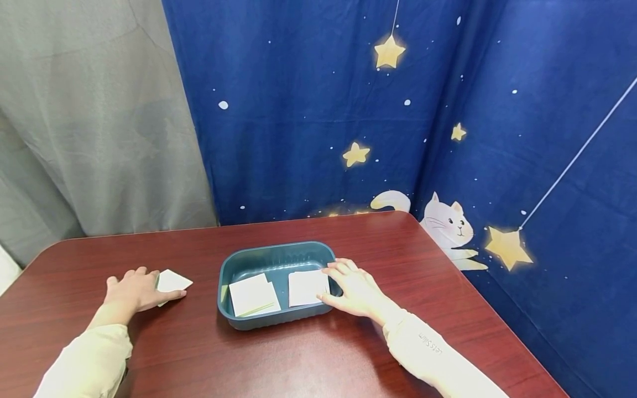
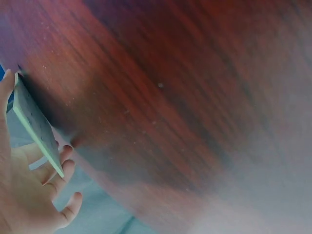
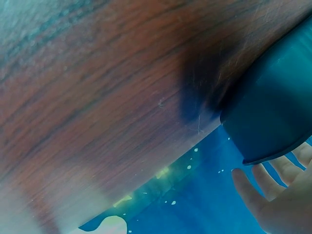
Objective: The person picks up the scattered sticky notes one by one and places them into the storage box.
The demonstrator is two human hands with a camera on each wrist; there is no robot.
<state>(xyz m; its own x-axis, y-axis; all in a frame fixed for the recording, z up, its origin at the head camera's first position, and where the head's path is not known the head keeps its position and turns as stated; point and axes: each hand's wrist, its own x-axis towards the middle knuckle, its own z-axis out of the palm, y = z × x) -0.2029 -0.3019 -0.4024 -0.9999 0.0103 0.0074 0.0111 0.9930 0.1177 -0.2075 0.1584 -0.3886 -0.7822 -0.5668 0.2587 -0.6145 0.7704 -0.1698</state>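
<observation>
My left hand [image 1: 134, 290] is low over the table's left side, holding a flat white card [image 1: 171, 281] between thumb and fingers. In the left wrist view this card [image 2: 36, 124] is tilted, with a pale green edge and a greyish underside. My right hand [image 1: 355, 290] reaches over the right end of a dark teal bin [image 1: 278, 322]. Thumb and fingers grip the right side of a small stack of white cards [image 1: 304, 288] inside it. In the right wrist view the bin's wall [image 3: 273, 117] hides the fingertips and that stack.
More white cards [image 1: 251, 296], some with yellow-green edges, lie in the bin's left half. The bin stands on a reddish-brown wooden table [image 1: 239, 365]. A grey curtain [image 1: 109, 121] and a blue star-patterned curtain [image 1: 298, 110] hang behind the table's far edge.
</observation>
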